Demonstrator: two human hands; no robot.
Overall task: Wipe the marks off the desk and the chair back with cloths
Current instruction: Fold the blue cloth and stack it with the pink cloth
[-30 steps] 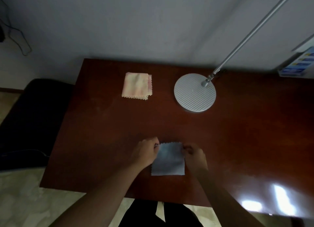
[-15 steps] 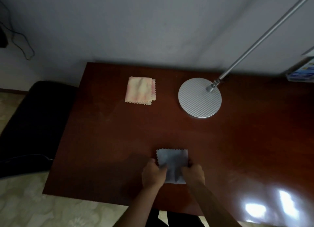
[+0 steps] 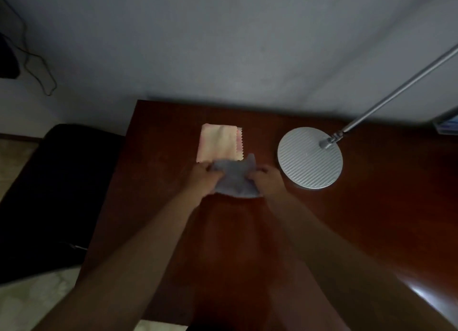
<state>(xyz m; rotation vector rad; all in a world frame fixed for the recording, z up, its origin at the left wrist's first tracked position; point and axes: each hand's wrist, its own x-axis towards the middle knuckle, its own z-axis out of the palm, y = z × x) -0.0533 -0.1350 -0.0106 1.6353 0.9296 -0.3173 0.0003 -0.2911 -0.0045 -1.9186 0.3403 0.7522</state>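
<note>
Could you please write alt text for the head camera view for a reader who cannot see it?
Both hands, left hand and right hand, grip a bunched grey cloth on a dark wooden desk. A folded pink cloth lies just beyond, a round lamp base to its right.

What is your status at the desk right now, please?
Left hand and right hand both grip the bunched grey cloth. It overlaps the folded pink-and-cream cloth. Round silver lamp base close right.
</note>
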